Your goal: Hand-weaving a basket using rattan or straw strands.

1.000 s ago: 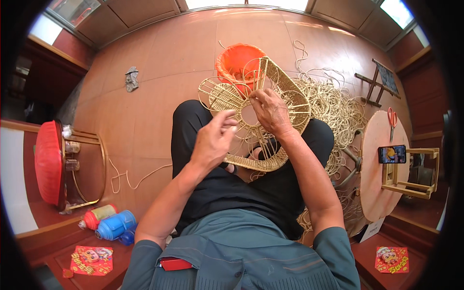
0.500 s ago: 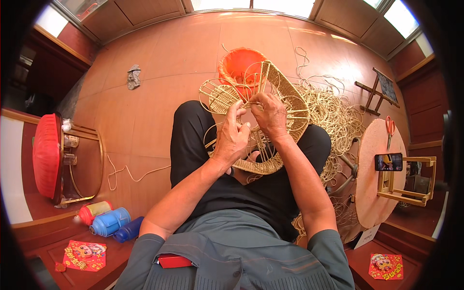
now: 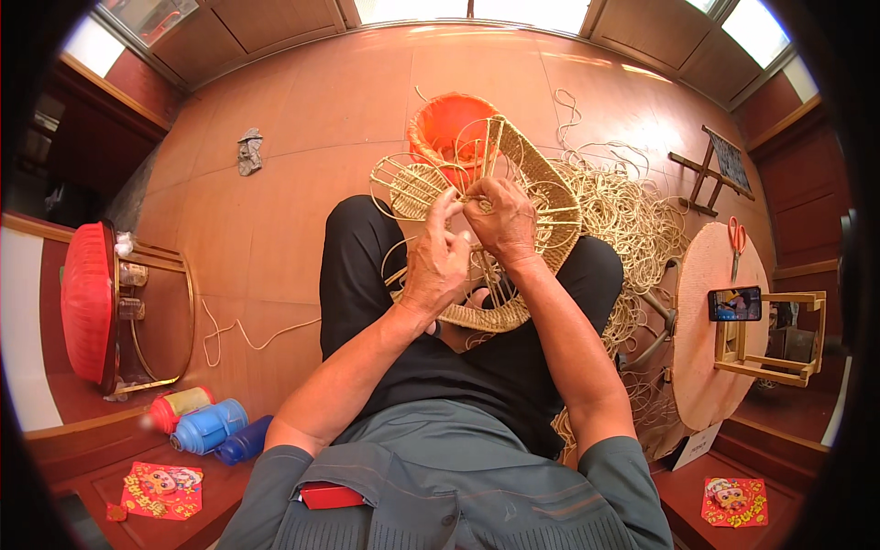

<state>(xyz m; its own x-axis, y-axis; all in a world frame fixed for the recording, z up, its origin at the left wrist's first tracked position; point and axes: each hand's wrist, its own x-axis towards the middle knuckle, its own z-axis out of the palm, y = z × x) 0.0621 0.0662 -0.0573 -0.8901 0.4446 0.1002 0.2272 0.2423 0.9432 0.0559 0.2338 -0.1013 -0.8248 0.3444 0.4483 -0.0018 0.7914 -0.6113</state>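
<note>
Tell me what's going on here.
A seated person works on a cord-wrapped frame. The right hand is bunched at its middle, hiding whatever it pinches; the left hand is close beside, its grip unclear. Loose cord lies heaped to the frame's right, and an orange bucket stands just beyond.

phone (image 3: 736, 304) (screen lit), round table (image 3: 698, 367), folding stool (image 3: 729, 165), light-blue bottle (image 3: 209, 427)

This looks like a home craft workshop, with a woven frame (image 3: 547, 174), heaped cord (image 3: 632, 215), scissors (image 3: 736, 240) and drink bottles (image 3: 209, 427).
</note>
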